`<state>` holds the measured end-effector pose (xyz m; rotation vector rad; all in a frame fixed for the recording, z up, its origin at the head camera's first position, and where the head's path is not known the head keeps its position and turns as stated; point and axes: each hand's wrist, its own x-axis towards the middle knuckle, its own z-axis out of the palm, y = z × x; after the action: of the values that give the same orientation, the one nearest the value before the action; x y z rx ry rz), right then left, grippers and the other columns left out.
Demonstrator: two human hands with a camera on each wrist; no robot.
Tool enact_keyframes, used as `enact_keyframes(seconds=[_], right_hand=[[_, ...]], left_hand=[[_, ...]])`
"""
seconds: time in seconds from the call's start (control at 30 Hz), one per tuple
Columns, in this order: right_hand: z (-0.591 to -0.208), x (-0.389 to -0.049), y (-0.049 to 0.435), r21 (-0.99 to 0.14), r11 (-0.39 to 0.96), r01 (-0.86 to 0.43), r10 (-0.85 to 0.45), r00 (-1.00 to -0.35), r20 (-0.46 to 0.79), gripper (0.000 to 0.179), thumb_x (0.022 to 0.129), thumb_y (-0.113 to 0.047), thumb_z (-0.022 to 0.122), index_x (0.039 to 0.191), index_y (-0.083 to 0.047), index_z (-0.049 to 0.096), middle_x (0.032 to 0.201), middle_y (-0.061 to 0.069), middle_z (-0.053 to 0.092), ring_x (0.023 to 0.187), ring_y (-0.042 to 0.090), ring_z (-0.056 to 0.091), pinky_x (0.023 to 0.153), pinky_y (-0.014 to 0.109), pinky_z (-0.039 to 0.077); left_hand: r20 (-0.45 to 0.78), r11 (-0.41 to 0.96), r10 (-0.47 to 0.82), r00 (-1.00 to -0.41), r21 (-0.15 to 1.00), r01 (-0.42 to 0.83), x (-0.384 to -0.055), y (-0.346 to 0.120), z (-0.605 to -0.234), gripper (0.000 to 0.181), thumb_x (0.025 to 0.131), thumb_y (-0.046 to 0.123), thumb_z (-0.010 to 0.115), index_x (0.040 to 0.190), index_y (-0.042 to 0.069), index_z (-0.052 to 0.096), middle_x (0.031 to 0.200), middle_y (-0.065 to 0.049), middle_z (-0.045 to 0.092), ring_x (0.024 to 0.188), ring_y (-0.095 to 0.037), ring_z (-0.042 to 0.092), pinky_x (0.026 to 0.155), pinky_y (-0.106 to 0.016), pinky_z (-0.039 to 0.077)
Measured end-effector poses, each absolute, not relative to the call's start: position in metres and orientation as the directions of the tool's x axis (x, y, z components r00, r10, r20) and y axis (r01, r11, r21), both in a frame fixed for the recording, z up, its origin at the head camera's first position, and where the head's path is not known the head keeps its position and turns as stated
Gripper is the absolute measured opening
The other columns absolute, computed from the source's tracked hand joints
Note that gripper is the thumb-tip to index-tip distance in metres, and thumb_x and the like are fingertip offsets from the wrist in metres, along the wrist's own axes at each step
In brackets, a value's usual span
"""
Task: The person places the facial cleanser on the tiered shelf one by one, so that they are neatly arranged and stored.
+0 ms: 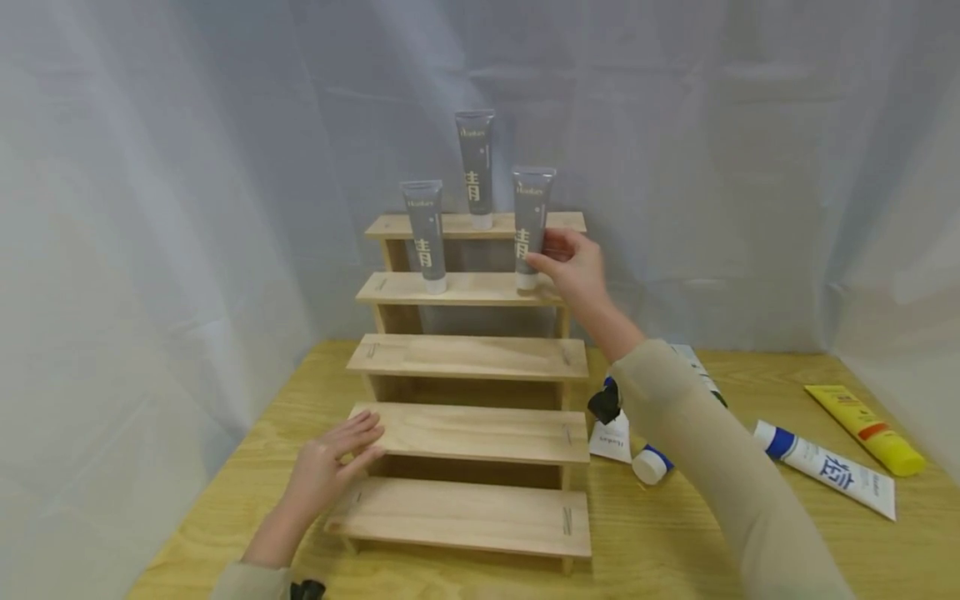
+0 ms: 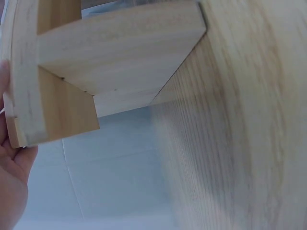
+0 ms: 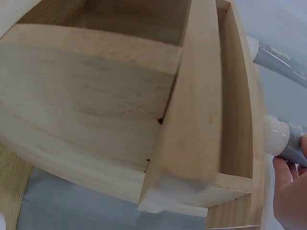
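Note:
My right hand (image 1: 577,262) pinches a grey tube (image 1: 532,208) with a white cap, upright with the cap down, over the right part of the second step from the top. In the right wrist view its cap (image 3: 277,136) is at the step's edge. A matching grey tube (image 1: 426,233) stands at that step's left, and another grey tube (image 1: 476,171) stands on the top step. My left hand (image 1: 326,467) rests on the left end of a lower step of the wooden tiered stand (image 1: 468,429), fingers fairly straight.
Right of the stand, a white-and-blue tube (image 1: 828,467) and a yellow tube (image 1: 862,425) lie on the wooden table (image 1: 247,500). More white tubes (image 1: 611,437) lie partly hidden by my right sleeve (image 1: 705,450). Pale sheeting (image 1: 675,125) hangs behind the stand.

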<state>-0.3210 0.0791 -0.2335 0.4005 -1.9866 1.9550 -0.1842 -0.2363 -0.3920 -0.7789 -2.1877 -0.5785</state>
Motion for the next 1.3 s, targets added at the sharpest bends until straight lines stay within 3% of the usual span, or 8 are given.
enact_keyframes(seconds=[0.7,1.3], right_hand=[[-0.2383,-0.3258,0.0764,-0.905,0.126,-0.407,0.015,-0.911,0.412,0.037,0.077,0.005,0.065,0.111,0.010,0.051,0.108,0.023,0.057,0.098,0.029,0.057,0.085,0.026,0.048],[-0.2416,-0.3265,0.0807,-0.892,0.098,-0.440,-0.024,-0.898,0.440,0.036,0.078,0.007,0.062,0.112,0.010,0.050,0.110,0.024,0.056,0.100,0.030,0.056,0.083,0.026,0.049]], left_hand=[[0.769,0.703,0.360,-0.528,0.149,0.696,-0.1838,-0.2359,-0.3919,0.031,0.072,0.024,0.069,0.090,-0.002,0.068,0.100,-0.014,0.063,0.093,-0.029,0.060,0.083,-0.029,0.045],[0.763,0.704,0.360,-0.536,0.155,0.693,-0.1851,-0.2333,-0.3924,0.031,0.073,0.024,0.069,0.090,-0.002,0.068,0.101,-0.015,0.063,0.094,-0.029,0.059,0.085,-0.025,0.043]])
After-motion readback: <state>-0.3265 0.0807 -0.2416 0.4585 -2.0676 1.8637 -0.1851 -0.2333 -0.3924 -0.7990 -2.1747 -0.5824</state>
